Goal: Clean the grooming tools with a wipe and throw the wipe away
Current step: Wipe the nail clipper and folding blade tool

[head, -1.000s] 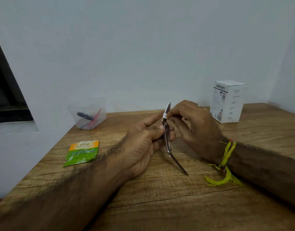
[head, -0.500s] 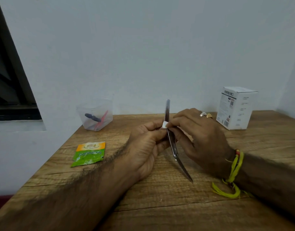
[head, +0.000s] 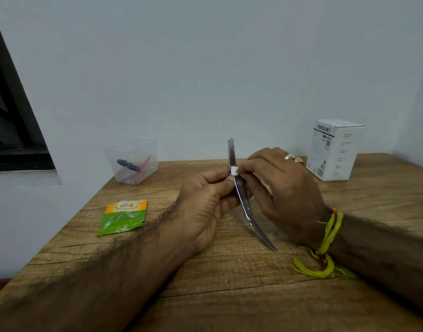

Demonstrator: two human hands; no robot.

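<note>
Centrally above the desk (head: 229, 271), the left hand (head: 205, 200) grips a slim metal grooming tool (head: 244, 202) between thumb and curled fingers, its flat end pointing up and its curved tip angled down toward the near edge. Meanwhile the right hand (head: 284, 185) pinches a small white wipe (head: 234, 170) against the tool's shaft. A clear container (head: 134, 161) sits near the far left corner, a green sachet (head: 124, 216) by the left edge, a white box (head: 332, 149) toward the far right corner.
</note>
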